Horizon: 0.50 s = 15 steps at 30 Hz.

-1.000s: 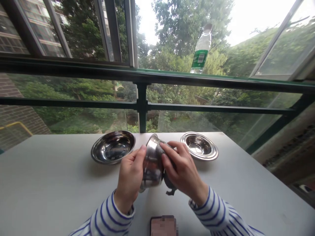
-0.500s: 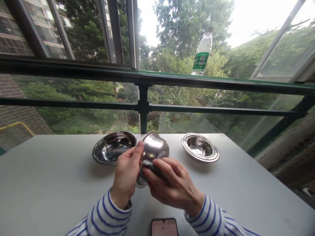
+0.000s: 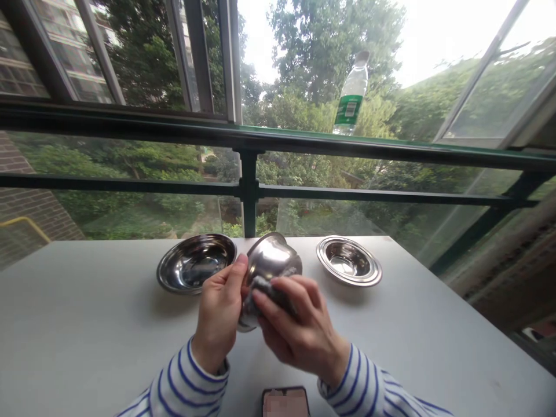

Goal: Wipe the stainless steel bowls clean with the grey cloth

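Observation:
A shiny metal bowl point(image 3: 271, 258) is held tilted on its side above the table, its outer wall towards me. My left hand point(image 3: 221, 310) grips its rim at the left, thumb on the outside and fingers mostly hidden behind. Pressed against the outer wall is a crumpled grey cloth point(image 3: 262, 285), under the bent fingers of my right hand point(image 3: 302, 321). Much of the cloth is covered by those fingers. Behind my left hand a larger metal bowl point(image 3: 174, 275) rests upright, and a wide-rimmed metal bowl point(image 3: 369, 277) sits upright beyond my right hand.
The white table point(image 3: 108, 324) carries everything. Close to me at its front lies a phone point(image 3: 285, 402). A dark green railing point(image 3: 174, 134) runs along the far side, and a plastic bottle with a green label point(image 3: 348, 109) stands on its ledge.
My right hand and the cloth have shifted slightly over the bowl's outer wall. Both hands keep their grip. The whole view has swung a little, so the surroundings appear further left.

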Each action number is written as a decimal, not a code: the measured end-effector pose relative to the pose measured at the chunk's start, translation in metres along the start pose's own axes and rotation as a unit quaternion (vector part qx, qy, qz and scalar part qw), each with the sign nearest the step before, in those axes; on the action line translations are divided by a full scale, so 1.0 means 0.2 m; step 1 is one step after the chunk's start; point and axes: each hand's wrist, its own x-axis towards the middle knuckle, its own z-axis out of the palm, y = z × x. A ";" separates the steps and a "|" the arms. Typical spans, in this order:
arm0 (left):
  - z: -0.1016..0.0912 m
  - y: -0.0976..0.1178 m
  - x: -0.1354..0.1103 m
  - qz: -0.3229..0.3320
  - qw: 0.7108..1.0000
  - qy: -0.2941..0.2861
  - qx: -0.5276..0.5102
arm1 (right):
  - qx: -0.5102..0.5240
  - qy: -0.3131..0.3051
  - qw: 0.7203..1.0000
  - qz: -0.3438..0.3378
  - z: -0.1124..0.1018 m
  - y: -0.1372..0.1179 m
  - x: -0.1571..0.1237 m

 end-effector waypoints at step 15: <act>0.00 -0.01 -0.01 0.018 1.000 -0.006 0.010 | 0.002 0.030 0.999 -0.020 0.00 0.02 -0.02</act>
